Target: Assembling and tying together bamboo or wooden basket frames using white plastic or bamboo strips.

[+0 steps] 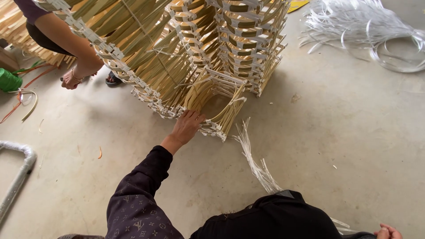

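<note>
- The right hand [388, 232] is cut off at the frame's bottom corner; its grip cannot be told.
- The left hand [187, 125] lies open, fingers spread, on the lower edge of the woven bamboo frame [186, 62].
- That frame, pale yellow strips bound with white strapping, rests on the concrete floor [332, 132].
- A co-worker's hand [71, 79] is beside it.

Left arm extended forward from near edge toward scene centre, dark patterned sleeve covering it to wrist. Left hand [187, 125] palm down, back of hand up, wrist bare and roughly in line with forearm. Fingers [196, 116] spread slightly, pointing far and right, tips pressed against something ahead; grip not closed. Right hand [388, 232] at near right corner, mostly cut off by frame edge; only knuckles and curled fingers visible, low and close to body. Right arm out of view. Hands well apart.
</note>
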